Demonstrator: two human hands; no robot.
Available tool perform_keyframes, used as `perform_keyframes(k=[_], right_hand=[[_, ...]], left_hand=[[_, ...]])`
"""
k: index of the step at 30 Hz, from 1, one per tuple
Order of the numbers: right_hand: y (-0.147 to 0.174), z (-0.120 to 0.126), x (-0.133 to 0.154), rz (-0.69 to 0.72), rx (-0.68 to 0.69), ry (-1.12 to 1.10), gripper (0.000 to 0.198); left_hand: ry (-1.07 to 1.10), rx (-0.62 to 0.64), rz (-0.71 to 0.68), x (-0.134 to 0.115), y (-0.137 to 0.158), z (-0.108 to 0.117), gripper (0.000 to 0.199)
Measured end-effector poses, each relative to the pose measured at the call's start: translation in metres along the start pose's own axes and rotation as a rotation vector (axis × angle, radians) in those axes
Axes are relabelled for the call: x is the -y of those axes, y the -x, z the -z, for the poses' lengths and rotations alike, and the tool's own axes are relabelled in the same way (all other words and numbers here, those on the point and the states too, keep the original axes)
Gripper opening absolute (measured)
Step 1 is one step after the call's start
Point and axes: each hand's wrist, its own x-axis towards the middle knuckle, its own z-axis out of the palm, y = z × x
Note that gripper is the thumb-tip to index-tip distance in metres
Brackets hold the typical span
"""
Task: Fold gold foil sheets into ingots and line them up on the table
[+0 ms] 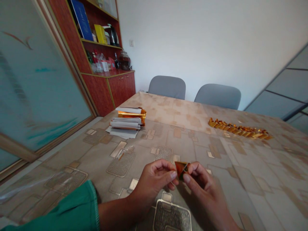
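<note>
Just above the near part of the table, a small piece of folded gold foil paper (181, 169) shows a pointed, triangular shape. My right hand (204, 189) pinches its right side between thumb and fingers. At its left edge is my left hand (156, 179), thumb and fingers curled together against the paper; exactly how they touch it is partly hidden. Farther off to the left lies a stack of paper sheets (126, 123), grey-white on one side and shiny gold on the other. A row of folded gold pieces (238, 129) lies at the right, nested against one another.
A patterned cloth covers the table (154, 138). Beyond its far edge stand two grey chairs, one on the left (167, 86) and one on the right (218, 95). Behind, a red-brown cabinet (108, 88) holds a kettle (112, 34) and a glass jar (124, 60).
</note>
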Motion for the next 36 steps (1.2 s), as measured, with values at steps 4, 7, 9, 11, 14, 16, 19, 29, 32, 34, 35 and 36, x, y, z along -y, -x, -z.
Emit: perform_keyframes(k=[4, 7, 9, 11, 14, 16, 19, 29, 32, 34, 35, 36], right_hand=[[0.0017, -0.0024, -0.0010, -0.018, 0.034, -0.040, 0.021], [0.0025, -0.0035, -0.0008, -0.028, 0.021, -0.032, 0.024], [0.0028, -0.0037, -0.0010, -0.030, 0.001, 0.001, 0.025], [0.0031, -0.0036, -0.0017, -0.025, -0.019, 0.041, 0.027], [0.0032, -0.0026, -0.0035, -0.013, -0.015, 0.069, 0.027], [0.0030, -0.0017, -0.0051, -0.010, -0.006, 0.076, 0.028], [0.0028, -0.0005, -0.0070, -0.005, -0.004, 0.091, 0.028], [0.0023, -0.0025, -0.0025, 0.030, -0.067, 0.248, 0.031], [0.0017, -0.0024, -0.0013, 0.042, -0.068, 0.323, 0.034], [0.0016, -0.0029, -0.0004, 0.050, -0.074, 0.332, 0.036], [0.0017, -0.0034, 0.0004, 0.046, -0.069, 0.315, 0.036], [0.0019, -0.0039, 0.0016, 0.037, -0.052, 0.276, 0.037]], left_hand=[[0.011, -0.003, -0.024, -0.0006, -0.0024, -0.0013, 0.043], [0.017, 0.006, -0.046, 0.0002, -0.0047, -0.0009, 0.046], [0.010, 0.001, -0.055, 0.0008, -0.0052, -0.0005, 0.046], [-0.007, -0.007, -0.062, 0.0009, -0.0051, -0.0002, 0.045], [-0.020, -0.007, -0.071, 0.0005, -0.0047, 0.0000, 0.042], [-0.011, -0.011, -0.081, 0.0004, -0.0050, 0.0000, 0.042], [-0.008, -0.019, -0.085, 0.0008, -0.0054, -0.0001, 0.043], [-0.059, -0.019, -0.036, 0.0029, -0.0047, 0.0013, 0.043], [-0.093, -0.009, 0.004, 0.0029, -0.0063, 0.0031, 0.048], [-0.111, 0.005, 0.017, 0.0028, -0.0070, 0.0040, 0.050], [-0.113, 0.017, 0.018, 0.0027, -0.0070, 0.0042, 0.051], [-0.112, 0.031, 0.017, 0.0027, -0.0070, 0.0045, 0.051]])
